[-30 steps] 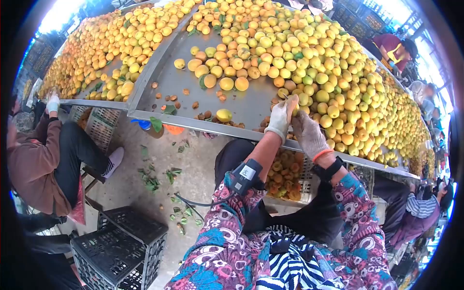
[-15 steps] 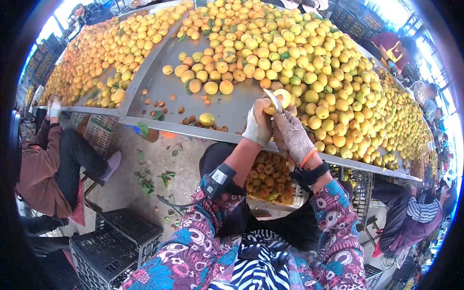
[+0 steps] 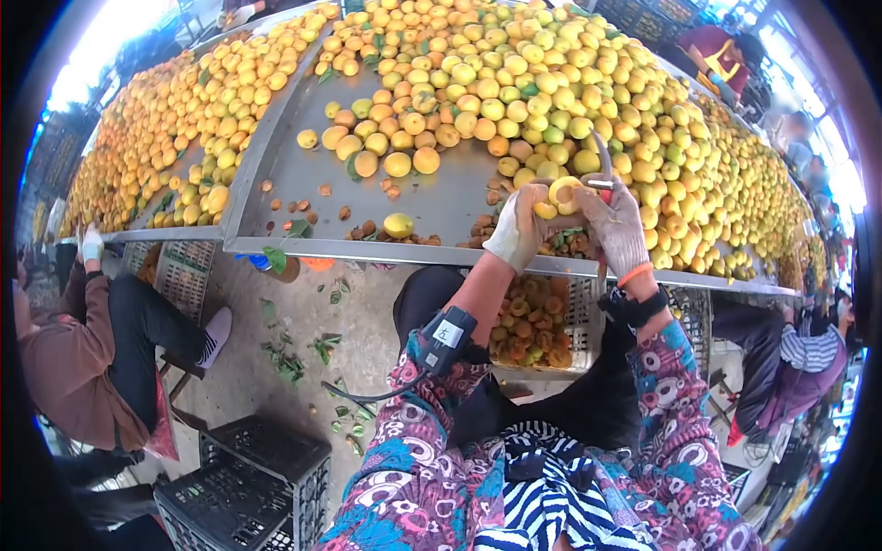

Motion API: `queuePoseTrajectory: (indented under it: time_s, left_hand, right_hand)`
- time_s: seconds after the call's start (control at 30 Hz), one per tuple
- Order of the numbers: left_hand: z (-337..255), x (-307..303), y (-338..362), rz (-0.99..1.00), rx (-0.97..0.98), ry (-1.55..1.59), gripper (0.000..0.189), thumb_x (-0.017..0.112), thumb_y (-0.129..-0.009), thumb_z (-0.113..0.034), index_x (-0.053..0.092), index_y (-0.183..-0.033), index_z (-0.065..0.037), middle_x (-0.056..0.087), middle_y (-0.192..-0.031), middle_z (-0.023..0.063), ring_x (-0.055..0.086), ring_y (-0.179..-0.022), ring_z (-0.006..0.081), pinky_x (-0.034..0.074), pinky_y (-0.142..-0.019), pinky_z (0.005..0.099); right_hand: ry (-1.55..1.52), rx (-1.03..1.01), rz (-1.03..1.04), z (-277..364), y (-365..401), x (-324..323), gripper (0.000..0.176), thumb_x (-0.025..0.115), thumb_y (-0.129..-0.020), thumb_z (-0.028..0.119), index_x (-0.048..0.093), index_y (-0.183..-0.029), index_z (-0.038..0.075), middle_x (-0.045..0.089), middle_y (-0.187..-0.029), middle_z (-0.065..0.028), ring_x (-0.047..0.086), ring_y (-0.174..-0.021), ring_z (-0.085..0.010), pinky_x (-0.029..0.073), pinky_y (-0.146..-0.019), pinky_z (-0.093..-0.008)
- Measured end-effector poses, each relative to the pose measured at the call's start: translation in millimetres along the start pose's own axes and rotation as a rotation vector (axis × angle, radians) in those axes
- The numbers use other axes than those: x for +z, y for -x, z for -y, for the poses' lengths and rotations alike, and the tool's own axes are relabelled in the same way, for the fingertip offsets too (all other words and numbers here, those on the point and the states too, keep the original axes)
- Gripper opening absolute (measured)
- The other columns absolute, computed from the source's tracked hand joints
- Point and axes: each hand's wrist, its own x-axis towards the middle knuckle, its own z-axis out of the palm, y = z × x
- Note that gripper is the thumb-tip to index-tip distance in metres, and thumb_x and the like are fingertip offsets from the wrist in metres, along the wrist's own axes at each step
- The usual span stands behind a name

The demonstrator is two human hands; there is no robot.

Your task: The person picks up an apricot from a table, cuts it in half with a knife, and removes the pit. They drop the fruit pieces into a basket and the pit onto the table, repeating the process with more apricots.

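Observation:
My left hand (image 3: pixel 517 228), in a whitish glove with bare fingertips, is closed on a yellow apricot (image 3: pixel 562 194) that is cut open, its pale inside showing. My right hand (image 3: pixel 620 228), in a soiled knit glove, grips a small knife (image 3: pixel 602 152) with its curved blade pointing up and away. The right fingers also touch the opened apricot. Both hands are just above the table's near edge. Beyond them lies a large heap of whole apricots (image 3: pixel 514 83). Below, a crate holds apricot halves (image 3: pixel 528 326). Brown pits (image 3: pixel 571 243) lie by the right hand.
A metal rim (image 3: pixel 386 253) edges the sorting table. One loose apricot (image 3: pixel 398 225) rests near it. Black plastic crates (image 3: pixel 230 487) stand on the floor at lower left, with scattered leaves nearby. A co-worker in brown (image 3: pixel 78 367) sits at left; another person (image 3: pixel 808 367) sits at right.
Both hands have moved right and slightly apart. The knife has come away from the fruit and now points upward, and the apricot is opened in my fingers.

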Motion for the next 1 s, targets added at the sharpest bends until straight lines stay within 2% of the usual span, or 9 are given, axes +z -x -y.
queuePoseTrajectory:
  time_s: [0.13, 0.2, 0.33, 0.43, 0.57, 0.6, 0.7, 0.87, 1.0]
  left_hand:
    - [-19, 11, 13, 0.226, -0.003, -0.284, 0.039, 0.037, -0.088, -0.024, 0.051, -0.109, 0.005, 0.060, -0.101, 0.0145, 0.062, -0.091, 0.0228, 0.051, -0.080, 0.0337]
    - [-8, 15, 9, 0.232, -0.248, 0.196, 0.036, 0.040, -0.087, -0.021, 0.050, -0.110, 0.004, 0.060, -0.102, 0.0163, 0.062, -0.092, 0.0257, 0.051, -0.082, 0.0380]
    - [9, 11, 5, 0.485, -0.301, 0.093, 0.042, 0.047, -0.087, -0.027, 0.049, -0.115, 0.004, 0.059, -0.108, 0.0156, 0.061, -0.096, 0.0256, 0.049, -0.086, 0.0394]
    - [11, 18, 11, 0.470, -0.181, -0.501, 0.050, 0.048, -0.090, -0.033, 0.047, -0.124, 0.004, 0.057, -0.115, 0.0130, 0.057, -0.103, 0.0207, 0.045, -0.090, 0.0351]
    - [18, 31, 14, 0.293, -0.219, -0.399, 0.057, 0.039, -0.096, -0.042, 0.044, -0.131, 0.002, 0.056, -0.121, 0.0111, 0.052, -0.110, 0.0175, 0.038, -0.096, 0.0295]
    - [6, 45, 16, 0.209, -0.118, -0.455, 0.047, 0.044, -0.097, -0.037, 0.051, -0.125, 0.000, 0.059, -0.100, 0.0041, 0.053, -0.091, 0.0086, 0.045, -0.078, 0.0229]
    - [8, 30, 10, 0.242, -0.034, -0.587, 0.048, 0.042, -0.097, -0.038, 0.051, -0.125, 0.000, 0.059, -0.094, 0.0023, 0.053, -0.086, 0.0086, 0.046, -0.071, 0.0239]
    - [15, 12, 3, 0.036, -0.151, 0.107, 0.034, 0.041, -0.092, -0.027, 0.054, -0.113, -0.003, 0.060, -0.100, 0.0122, 0.058, -0.083, 0.0166, 0.049, -0.068, 0.0281]
    - [11, 11, 4, -0.052, -0.119, 0.187, 0.031, 0.044, -0.092, -0.028, 0.052, -0.109, -0.003, 0.057, -0.107, 0.0126, 0.061, -0.086, 0.0191, 0.052, -0.072, 0.0312]
  right_hand:
    - [-0.253, 0.275, 0.114, 8, 18, -17, 0.022, 0.064, -0.088, 0.026, 0.058, -0.094, 0.006, 0.044, -0.052, 0.0053, 0.039, -0.038, -0.0043, 0.030, -0.033, -0.0198]
    - [-0.497, 0.335, 0.127, 1, 24, -31, 0.017, 0.062, -0.089, 0.025, 0.057, -0.089, 0.008, 0.041, -0.052, 0.0068, 0.034, -0.037, -0.0035, 0.027, -0.033, -0.0189]
    - [-0.722, 0.400, 0.106, -9, 45, -50, 0.015, 0.061, -0.090, 0.024, 0.057, -0.087, 0.010, 0.040, -0.052, 0.0075, 0.034, -0.037, -0.0033, 0.027, -0.034, -0.0186]
    - [-0.627, 0.363, 0.045, -8, 57, -61, 0.015, 0.061, -0.090, 0.023, 0.057, -0.087, 0.009, 0.041, -0.053, 0.0072, 0.034, -0.038, -0.0035, 0.027, -0.034, -0.0187]
    - [-0.323, 0.339, 0.091, -10, 54, -64, 0.016, 0.062, -0.090, 0.022, 0.058, -0.091, 0.006, 0.043, -0.054, 0.0063, 0.036, -0.038, -0.0030, 0.028, -0.034, -0.0186]
    - [-0.274, 0.326, 0.099, -9, 50, -61, 0.018, 0.061, -0.090, 0.022, 0.058, -0.094, 0.005, 0.045, -0.055, 0.0055, 0.038, -0.038, -0.0026, 0.029, -0.034, -0.0185]
    - [-0.101, 0.258, 0.143, -6, 38, -42, 0.019, 0.061, -0.090, 0.022, 0.058, -0.097, 0.004, 0.046, -0.055, 0.0051, 0.039, -0.038, -0.0031, 0.029, -0.034, -0.0189]
    - [-0.538, 0.057, -0.108, 12, 8, -27, 0.024, 0.055, -0.094, 0.028, 0.057, -0.096, 0.003, 0.046, -0.052, 0.0026, 0.038, -0.035, -0.0082, 0.027, -0.032, -0.0218]
    - [-0.684, -0.207, -0.153, 37, -13, -3, 0.028, 0.051, -0.096, 0.034, 0.053, -0.094, 0.006, 0.038, -0.054, 0.0045, 0.030, -0.037, -0.0062, 0.023, -0.034, -0.0218]
